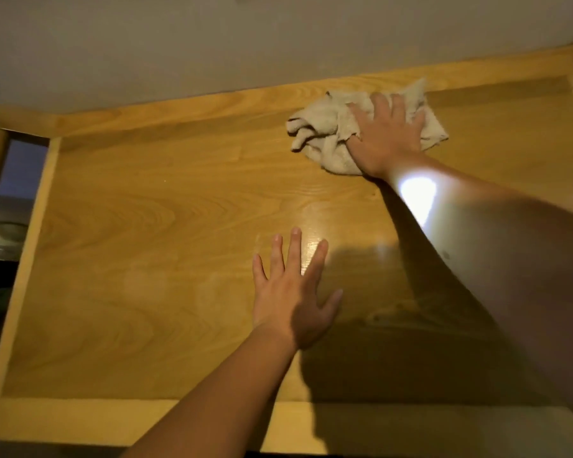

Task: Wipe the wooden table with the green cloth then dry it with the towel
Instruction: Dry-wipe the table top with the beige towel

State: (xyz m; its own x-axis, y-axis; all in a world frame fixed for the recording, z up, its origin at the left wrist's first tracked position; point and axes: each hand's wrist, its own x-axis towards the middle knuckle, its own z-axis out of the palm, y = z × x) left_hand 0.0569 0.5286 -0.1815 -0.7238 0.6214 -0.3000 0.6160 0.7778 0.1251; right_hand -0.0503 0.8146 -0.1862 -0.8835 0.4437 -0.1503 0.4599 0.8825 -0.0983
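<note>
The surface (146, 246) is a wooden top with a glossy yellow-brown veneer whose grain runs in long loops and arches, framed by a paler, raised wooden border along the near, left and far edges. A bright sheen lies on the veneer near the middle, and faint cloudy patches show on the left half. The towel (325, 133) is an off-white, nubby terry cloth, bunched into soft folds and creases, lying on the far part of the surface just beside the far border. The right hand (387, 140) lies flat on top of the towel, palm down, fingers spread and stretched toward the far border, pressing the cloth against the wood rather than gripping it; crumpled fabric bulges out to the left of the hand and a flatter corner sticks out to its right. The left hand (295, 292) rests palm down on the bare veneer nearer the middle, fingers fanned apart and holding nothing, well apart from the towel. Both forearms are bare, and a dark shadow falls across the near right part of the wood. Behind the far border rises a plain, matte pale wall (212, 44).
</note>
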